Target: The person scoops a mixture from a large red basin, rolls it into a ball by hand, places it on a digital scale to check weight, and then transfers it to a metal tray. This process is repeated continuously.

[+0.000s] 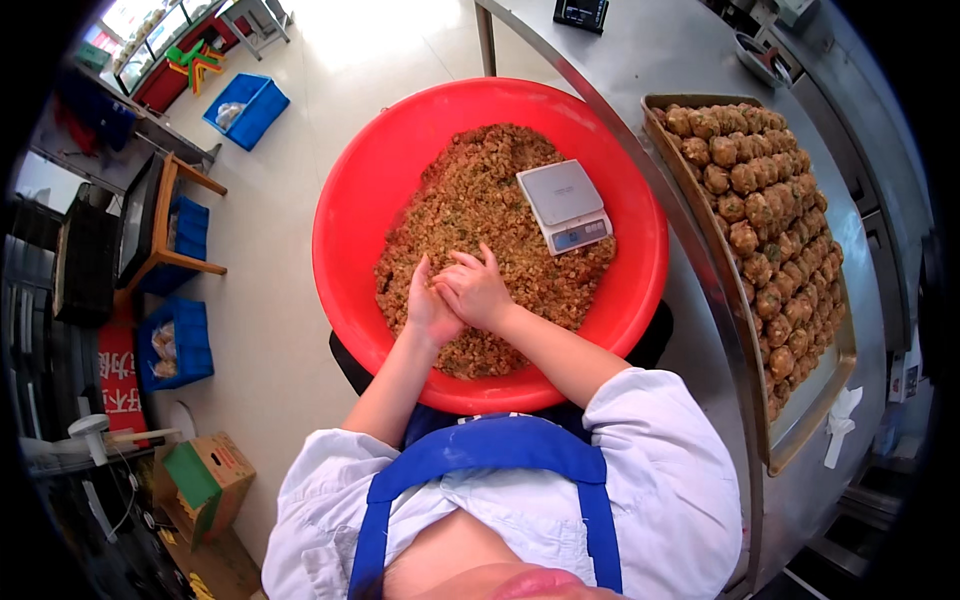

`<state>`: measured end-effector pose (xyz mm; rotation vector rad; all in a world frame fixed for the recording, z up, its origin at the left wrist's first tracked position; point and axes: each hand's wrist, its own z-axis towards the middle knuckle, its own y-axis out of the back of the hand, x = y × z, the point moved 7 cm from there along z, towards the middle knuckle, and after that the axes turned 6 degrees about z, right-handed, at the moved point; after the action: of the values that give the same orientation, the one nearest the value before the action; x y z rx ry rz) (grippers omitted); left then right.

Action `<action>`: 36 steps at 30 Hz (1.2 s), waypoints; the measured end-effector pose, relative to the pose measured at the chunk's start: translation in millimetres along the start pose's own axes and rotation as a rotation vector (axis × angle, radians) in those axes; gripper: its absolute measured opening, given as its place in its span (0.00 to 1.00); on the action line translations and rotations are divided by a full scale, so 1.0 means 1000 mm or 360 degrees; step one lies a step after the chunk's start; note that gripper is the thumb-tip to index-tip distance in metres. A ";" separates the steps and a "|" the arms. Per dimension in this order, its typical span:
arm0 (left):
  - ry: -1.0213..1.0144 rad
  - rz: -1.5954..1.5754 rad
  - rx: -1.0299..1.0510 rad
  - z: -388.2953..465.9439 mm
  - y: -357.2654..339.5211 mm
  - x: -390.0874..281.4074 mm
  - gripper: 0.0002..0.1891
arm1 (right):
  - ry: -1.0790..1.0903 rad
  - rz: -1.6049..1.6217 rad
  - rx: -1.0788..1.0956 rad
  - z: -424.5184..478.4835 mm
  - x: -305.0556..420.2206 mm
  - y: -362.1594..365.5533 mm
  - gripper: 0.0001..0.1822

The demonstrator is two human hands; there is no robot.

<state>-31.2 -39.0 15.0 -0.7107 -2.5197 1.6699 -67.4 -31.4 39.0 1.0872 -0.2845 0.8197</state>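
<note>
A wide red plastic basin stands before me, holding a large heap of crumbly brown filling with green flecks. Over the near part of this heap, my left hand is turned palm up. Pressed across it from the right is my right hand, its fingers partly spread. The two palms hide whatever may lie between them. A white digital kitchen scale rests tilted on the right side of the heap, its platform bare and its display facing me.
Right of the basin, a steel table carries a metal tray with rows of brown filling balls. A crumpled white tissue lies beside it. Blue crates, a wooden stool and a cardboard box stand leftward.
</note>
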 end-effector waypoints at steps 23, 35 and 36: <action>0.0958 0.0476 0.0498 -0.013 0.015 -0.015 0.49 | -0.0356 0.0510 -0.0135 0.017 -0.014 0.036 0.12; 0.1116 0.0339 0.0714 -0.007 0.020 -0.005 0.44 | -0.0132 -0.0013 -0.0273 0.051 -0.061 0.057 0.19; 0.1030 0.0593 0.0474 -0.006 0.022 -0.005 0.42 | -0.0280 0.0103 -0.0426 0.056 -0.086 0.075 0.19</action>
<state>-17.8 -28.6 -0.3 -1.4598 -1.7299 1.5129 -169.9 -102.9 65.6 0.9019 -0.5637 0.7204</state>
